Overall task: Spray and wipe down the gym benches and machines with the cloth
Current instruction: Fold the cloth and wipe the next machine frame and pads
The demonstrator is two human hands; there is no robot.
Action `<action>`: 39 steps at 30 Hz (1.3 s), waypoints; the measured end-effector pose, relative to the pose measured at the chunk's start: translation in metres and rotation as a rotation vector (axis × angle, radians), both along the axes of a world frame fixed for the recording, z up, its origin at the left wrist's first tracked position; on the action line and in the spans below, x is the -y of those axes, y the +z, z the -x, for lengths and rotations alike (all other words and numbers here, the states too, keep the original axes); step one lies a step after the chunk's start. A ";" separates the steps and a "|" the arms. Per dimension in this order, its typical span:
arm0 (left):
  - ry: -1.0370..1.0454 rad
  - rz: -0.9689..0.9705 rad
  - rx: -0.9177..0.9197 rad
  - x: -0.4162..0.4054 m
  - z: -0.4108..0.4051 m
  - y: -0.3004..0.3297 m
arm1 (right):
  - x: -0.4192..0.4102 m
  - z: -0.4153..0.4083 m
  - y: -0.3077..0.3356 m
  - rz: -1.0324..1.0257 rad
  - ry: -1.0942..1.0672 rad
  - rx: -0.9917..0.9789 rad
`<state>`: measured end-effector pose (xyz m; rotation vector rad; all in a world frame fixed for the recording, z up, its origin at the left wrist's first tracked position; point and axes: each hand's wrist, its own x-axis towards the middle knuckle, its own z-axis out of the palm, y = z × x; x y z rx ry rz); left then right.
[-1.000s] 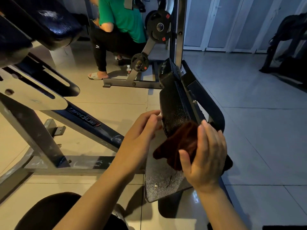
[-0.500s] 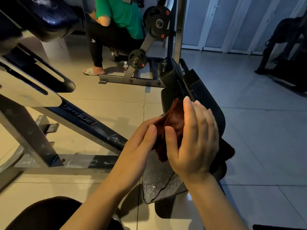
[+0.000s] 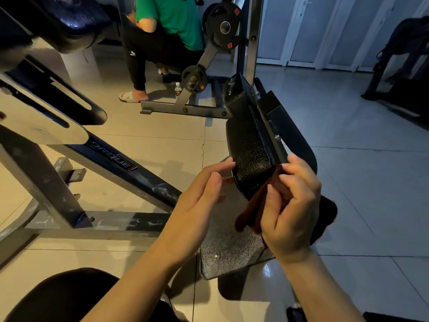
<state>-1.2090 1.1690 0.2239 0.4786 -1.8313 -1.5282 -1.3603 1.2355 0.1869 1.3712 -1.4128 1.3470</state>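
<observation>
A black textured pad (image 3: 249, 149) on a machine arm stands edge-on in front of me. My right hand (image 3: 292, 205) grips a dark reddish-brown cloth (image 3: 262, 205) bunched against the pad's lower right edge, fingers curled round it. My left hand (image 3: 199, 201) is at the pad's lower left, its straight fingertips touching the pad's edge. No spray bottle is in view.
A grey and black machine frame (image 3: 111, 159) slants across the left, with a dark padded part (image 3: 53, 19) above. A person in a green shirt (image 3: 171, 17) sits behind by a weight-plate rack (image 3: 220, 26). A small bottle (image 3: 177, 89) stands on the tiled floor. More equipment (image 3: 399, 61) at far right.
My right hand has drawn the cloth back down from the pad's face to its lower right edge and curled tighter round it. My left hand stayed at the pad's left side.
</observation>
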 end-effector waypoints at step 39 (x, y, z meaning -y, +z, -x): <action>-0.018 0.025 -0.011 -0.003 0.001 -0.002 | -0.002 0.008 0.009 -0.177 -0.107 -0.228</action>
